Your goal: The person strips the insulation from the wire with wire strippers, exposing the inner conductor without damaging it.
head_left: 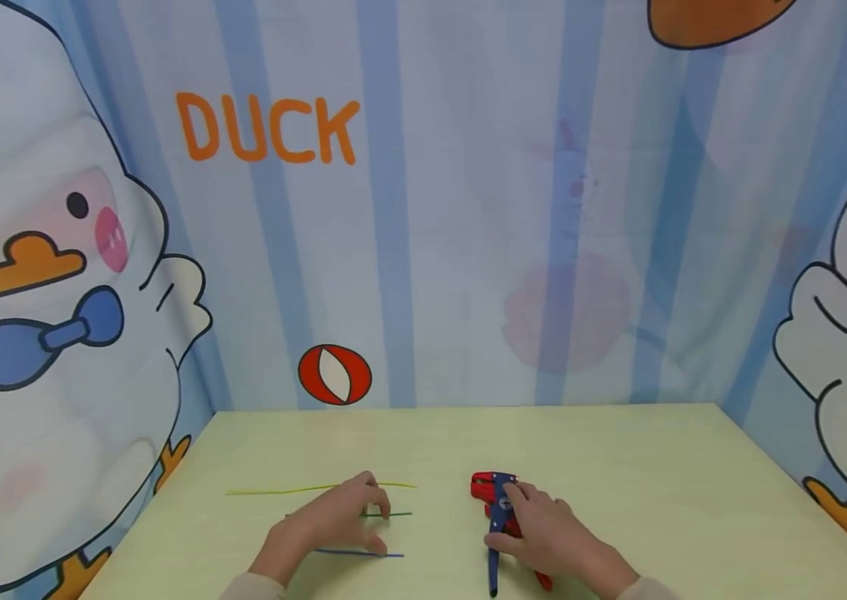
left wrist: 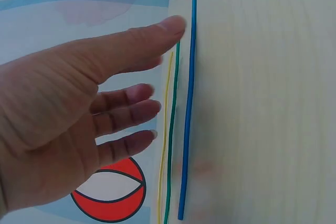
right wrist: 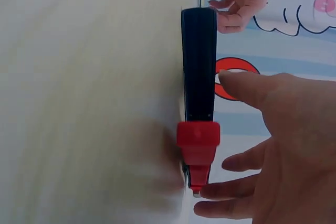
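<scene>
My left hand point(head_left: 341, 512) hovers over three thin wires on the table, fingers spread and holding nothing. Nearest the front is the blue wire point(left wrist: 189, 103), close to the thumb. The green wire point(left wrist: 172, 124) runs under the hand, and the yellow wire point(head_left: 281, 492) lies farthest back. To the right, a red and dark-blue wire stripper point(head_left: 499, 512) lies with its jaws pointing away and its handles toward me. Over its right side is my right hand point(head_left: 551, 529), thumb and fingers loosely apart around it. Whether the fingertips touch the tool is unclear.
A pale yellow table point(head_left: 656, 475) carries the wires and tool. Behind and beside it hangs a blue-striped cloth point(head_left: 461, 208) printed with ducks, a red ball and orange lettering.
</scene>
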